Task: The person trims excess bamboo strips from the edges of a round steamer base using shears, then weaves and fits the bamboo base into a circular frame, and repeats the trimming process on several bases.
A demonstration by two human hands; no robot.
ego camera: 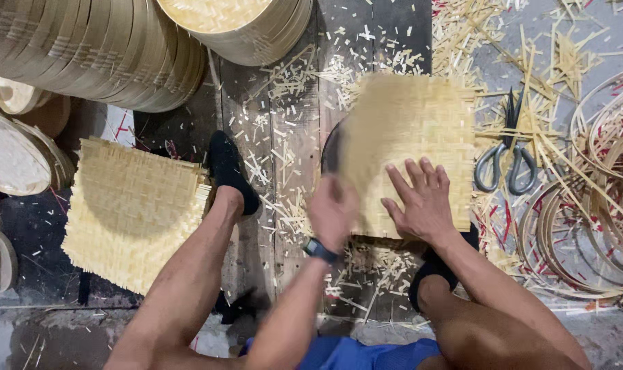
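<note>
The right hand (421, 202) lies flat, fingers spread and palm down, on a square woven bamboo mat (407, 147) that sits over a dark round form (332, 147) on the plank floor (284, 123); its grip is released, pressing and not grasping. The left hand (332, 209), with a dark wristwatch (319, 249), is at the mat's near left edge and blurred, so I cannot tell whether its grip is clenched or loose. The mat lies between the person's two feet, its right edge near a pair of scissors (506, 161) among loose bamboo strips. A second woven mat (130, 209) rests well apart to the left, below stacks of finished round bamboo trays (106, 51); coiled bamboo hoops (592, 205) lie at the right. As a judgement: the weave looks springy and its edges are frayed, so if the flat palm eases off, the mat could slide off centre on the form. Splintered strip ends could prick bare fingers or the bare legs, and the scissors lying just beside the mat could be knocked or caught by a sweeping hand.
</note>
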